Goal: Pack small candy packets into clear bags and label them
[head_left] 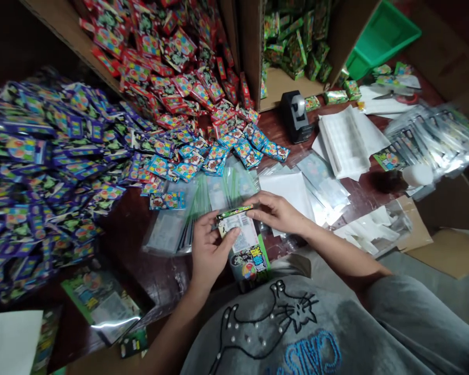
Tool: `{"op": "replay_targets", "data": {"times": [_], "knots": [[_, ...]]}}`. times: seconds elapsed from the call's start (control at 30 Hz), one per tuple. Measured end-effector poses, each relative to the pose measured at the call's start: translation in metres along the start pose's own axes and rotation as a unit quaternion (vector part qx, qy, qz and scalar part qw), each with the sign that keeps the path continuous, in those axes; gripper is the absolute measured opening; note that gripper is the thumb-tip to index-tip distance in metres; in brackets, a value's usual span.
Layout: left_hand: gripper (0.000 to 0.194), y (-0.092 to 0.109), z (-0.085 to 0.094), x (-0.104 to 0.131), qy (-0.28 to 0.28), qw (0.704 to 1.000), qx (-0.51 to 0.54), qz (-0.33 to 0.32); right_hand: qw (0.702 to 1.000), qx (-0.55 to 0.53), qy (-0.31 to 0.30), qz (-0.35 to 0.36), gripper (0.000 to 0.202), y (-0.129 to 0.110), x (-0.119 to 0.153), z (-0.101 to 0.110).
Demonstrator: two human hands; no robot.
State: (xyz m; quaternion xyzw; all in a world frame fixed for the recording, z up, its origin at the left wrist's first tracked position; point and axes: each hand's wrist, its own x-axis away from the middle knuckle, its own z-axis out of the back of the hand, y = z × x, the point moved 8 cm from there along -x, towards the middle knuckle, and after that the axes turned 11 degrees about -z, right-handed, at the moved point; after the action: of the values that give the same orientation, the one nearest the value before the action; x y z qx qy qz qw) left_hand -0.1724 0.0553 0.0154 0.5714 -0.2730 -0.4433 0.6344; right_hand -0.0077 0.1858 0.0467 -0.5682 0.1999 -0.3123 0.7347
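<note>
Close to my body, my left hand [213,247] holds a flat printed packet [252,263], green and black with colourful balls, from its left side. The thumb lies across the packet's pale label panel and the fingers are behind it. My right hand [275,211] grips the upper right corner, by a narrow green strip along the top edge. Whether this strip is a separate piece, I cannot tell. Just beyond my hands are fanned clear plastic bags [195,211] with green edges. Several small blue packets [217,156] lie behind those bags.
Purple packets [62,156] are heaped at left. Red packets [172,67] spill from a cardboard box; another box holds green packets [297,47]. A tape dispenser [296,117], white tray [344,140], white-capped bottle [416,176] and green bin [383,39] stand right. Printed bags [101,297] lie front left.
</note>
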Motion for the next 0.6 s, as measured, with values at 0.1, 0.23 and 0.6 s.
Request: {"op": "replay_targets", "data": {"times": [0.1,0.23,0.6], "knots": [[0.057,-0.003,-0.005,-0.003,-0.022,0.999,0.018,0.039,1.0,0.002,-0.002,-0.001,0.026,0.001,0.003,0.0],[0.054,-0.003,-0.004,-0.004,-0.05,0.996,0.021,0.073,1.0,-0.029,0.008,-0.005,0.027,0.004,0.012,-0.002],[0.034,-0.014,0.003,-0.012,-0.032,0.997,0.016,0.061,0.967,-0.217,0.071,-0.111,0.035,0.032,0.033,-0.016]]}}
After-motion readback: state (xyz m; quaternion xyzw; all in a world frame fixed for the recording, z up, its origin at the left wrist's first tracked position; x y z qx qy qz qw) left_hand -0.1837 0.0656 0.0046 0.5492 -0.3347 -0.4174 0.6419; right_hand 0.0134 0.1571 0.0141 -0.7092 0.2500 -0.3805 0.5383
